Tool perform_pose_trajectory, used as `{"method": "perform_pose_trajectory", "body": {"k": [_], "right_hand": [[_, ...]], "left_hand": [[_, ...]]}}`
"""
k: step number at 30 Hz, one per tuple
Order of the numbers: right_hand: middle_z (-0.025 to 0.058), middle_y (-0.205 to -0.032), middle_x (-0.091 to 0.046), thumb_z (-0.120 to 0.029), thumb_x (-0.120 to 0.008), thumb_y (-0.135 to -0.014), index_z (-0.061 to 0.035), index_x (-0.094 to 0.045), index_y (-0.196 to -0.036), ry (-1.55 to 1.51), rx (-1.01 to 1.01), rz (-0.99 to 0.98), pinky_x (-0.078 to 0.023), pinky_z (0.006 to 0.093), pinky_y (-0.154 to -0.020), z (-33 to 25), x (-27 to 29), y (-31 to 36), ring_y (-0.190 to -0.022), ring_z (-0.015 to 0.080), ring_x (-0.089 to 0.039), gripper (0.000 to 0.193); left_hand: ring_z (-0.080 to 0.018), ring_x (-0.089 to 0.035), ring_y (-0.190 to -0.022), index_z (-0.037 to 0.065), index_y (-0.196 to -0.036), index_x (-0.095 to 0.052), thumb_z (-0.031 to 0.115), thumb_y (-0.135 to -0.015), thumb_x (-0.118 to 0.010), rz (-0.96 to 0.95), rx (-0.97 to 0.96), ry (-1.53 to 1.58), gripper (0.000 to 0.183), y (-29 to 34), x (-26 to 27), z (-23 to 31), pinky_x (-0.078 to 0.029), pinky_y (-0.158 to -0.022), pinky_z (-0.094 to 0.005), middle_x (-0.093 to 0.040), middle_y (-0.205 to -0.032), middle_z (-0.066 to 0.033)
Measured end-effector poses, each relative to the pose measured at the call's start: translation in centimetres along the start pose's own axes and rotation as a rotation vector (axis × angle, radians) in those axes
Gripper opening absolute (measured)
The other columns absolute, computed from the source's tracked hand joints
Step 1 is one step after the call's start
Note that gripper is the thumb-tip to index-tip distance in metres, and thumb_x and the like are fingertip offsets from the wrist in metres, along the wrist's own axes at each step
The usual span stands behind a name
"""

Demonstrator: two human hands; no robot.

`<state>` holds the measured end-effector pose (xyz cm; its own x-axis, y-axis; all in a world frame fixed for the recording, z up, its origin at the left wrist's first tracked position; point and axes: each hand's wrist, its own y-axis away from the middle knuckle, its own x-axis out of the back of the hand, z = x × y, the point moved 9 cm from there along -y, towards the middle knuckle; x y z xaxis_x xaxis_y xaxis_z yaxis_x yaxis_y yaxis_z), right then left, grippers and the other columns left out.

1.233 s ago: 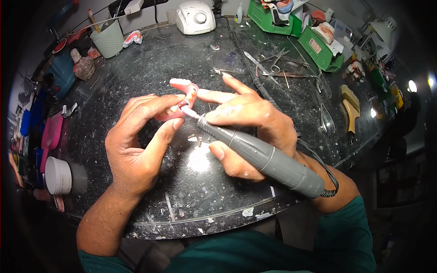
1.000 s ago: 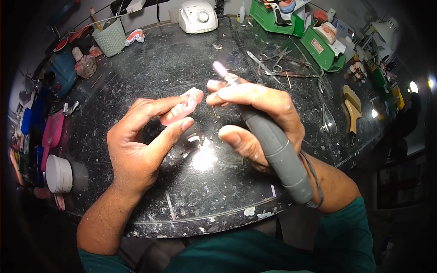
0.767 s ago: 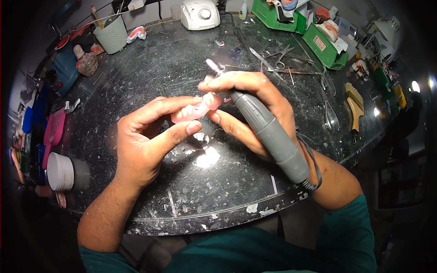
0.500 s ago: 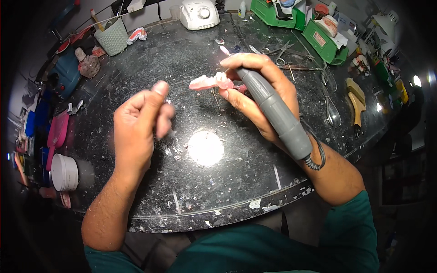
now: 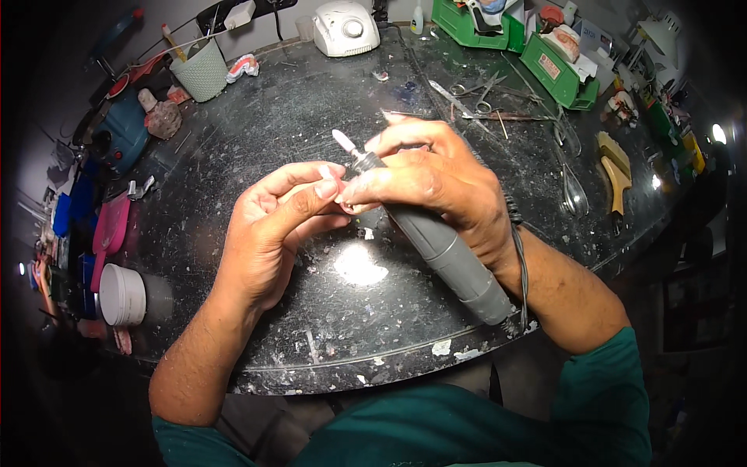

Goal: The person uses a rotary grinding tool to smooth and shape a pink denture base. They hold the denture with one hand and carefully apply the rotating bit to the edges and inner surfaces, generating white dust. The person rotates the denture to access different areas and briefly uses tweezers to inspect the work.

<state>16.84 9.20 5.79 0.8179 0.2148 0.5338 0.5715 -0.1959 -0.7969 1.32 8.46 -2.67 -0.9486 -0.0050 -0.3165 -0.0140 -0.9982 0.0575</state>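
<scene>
My right hand (image 5: 451, 179) is wrapped round a grey rotary handpiece (image 5: 447, 253), its body slanting down to the right. From its collar a pale pink, pointed grinding bur (image 5: 342, 142) sticks out to the upper left. Between the thumb and fingers of my left hand (image 5: 268, 226) is a small pink denture piece (image 5: 330, 176), mostly hidden by the fingers. My right thumb and fingertips meet the left fingertips at this piece, just below the bur. A cord hangs from the handpiece's rear along my right wrist.
A white control box (image 5: 346, 31) stands at the back. Scissors (image 5: 486, 97), a wax knife and a wooden-handled brush (image 5: 615, 179) lie to the right, near green bins (image 5: 556, 70). At left are a white tub (image 5: 122, 294), a pink dustpan (image 5: 110, 227) and a woven pot (image 5: 200, 74).
My left hand has moved right and closed on the denture piece, earlier held by my right fingers beside the handpiece. My right hand has come down and left, with the handpiece tilted lower.
</scene>
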Motion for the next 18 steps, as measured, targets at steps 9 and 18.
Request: {"method": "perform_pose_trajectory", "body": {"k": [9,18], "right_hand": [[0.0163,-0.107,-0.07,0.011,-0.067,-0.075,-0.0007,-0.052,-0.119,-0.104,-0.022,0.199,-0.039,0.0427,-0.106,0.1,2.0,0.2,-0.117,0.0286,-0.058,0.048],[0.0094,-0.106,-0.064,-0.004,-0.069,-0.084,-0.0005,-0.06,-0.12,-0.54,-0.417,0.286,-0.05,0.0294,-0.088,3.6,0.5,1.8,-0.099,0.0156,-0.062,0.037]], "left_hand": [[-0.0233,-0.067,-0.101,0.001,-0.109,-0.055,0.007,-0.09,-0.067,0.021,-0.158,0.086,0.024,0.1,0.0,1.7,-0.051,-0.096,-0.0376,-0.067,-0.107,-0.0178],[-0.0224,-0.066,-0.104,-0.001,-0.122,-0.058,0.012,-0.091,-0.066,0.067,-0.166,0.082,0.034,0.0,0.9,1.2,-0.05,-0.096,-0.0363,-0.068,-0.111,-0.0173]]}}
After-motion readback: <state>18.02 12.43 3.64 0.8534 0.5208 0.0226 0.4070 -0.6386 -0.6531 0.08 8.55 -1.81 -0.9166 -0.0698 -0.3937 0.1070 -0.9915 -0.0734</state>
